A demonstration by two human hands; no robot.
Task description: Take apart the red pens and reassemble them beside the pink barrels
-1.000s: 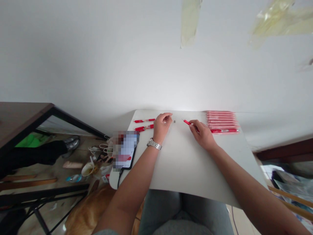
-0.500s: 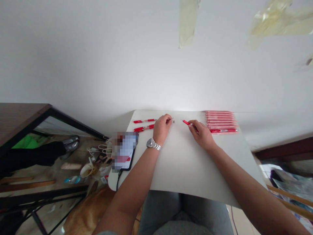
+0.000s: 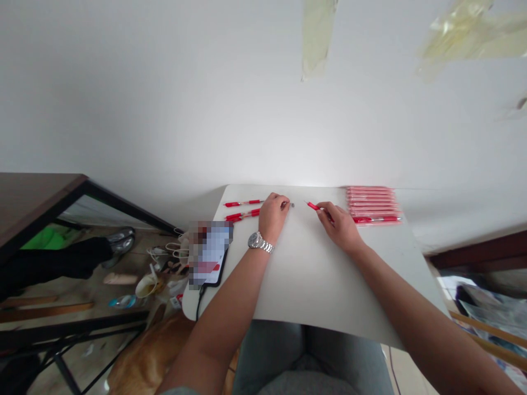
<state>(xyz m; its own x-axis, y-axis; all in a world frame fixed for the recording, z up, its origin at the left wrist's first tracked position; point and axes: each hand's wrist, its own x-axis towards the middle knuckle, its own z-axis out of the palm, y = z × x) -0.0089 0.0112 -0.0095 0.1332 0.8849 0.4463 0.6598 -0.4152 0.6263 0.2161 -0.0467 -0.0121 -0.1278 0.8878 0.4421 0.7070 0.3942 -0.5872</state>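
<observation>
My left hand (image 3: 272, 214), with a metal watch on the wrist, rests on the small white table (image 3: 313, 274). Its fingers are pinched together right by a tiny grey part (image 3: 292, 205); what they hold, if anything, is too small to name. My right hand (image 3: 340, 225) is closed around a red pen (image 3: 313, 206) whose tip points left toward the grey part. Two more red pens (image 3: 242, 209) lie just left of my left hand.
A pink packet of pens (image 3: 373, 204) lies at the table's far right. A phone (image 3: 209, 255) with a cable sits on the left edge. On the floor to the left are a cup, cables and clutter (image 3: 156, 280), and a dark desk (image 3: 41, 203).
My left hand's fingertips have dipped down toward the small grey part. My right hand with the pen has shifted slightly left.
</observation>
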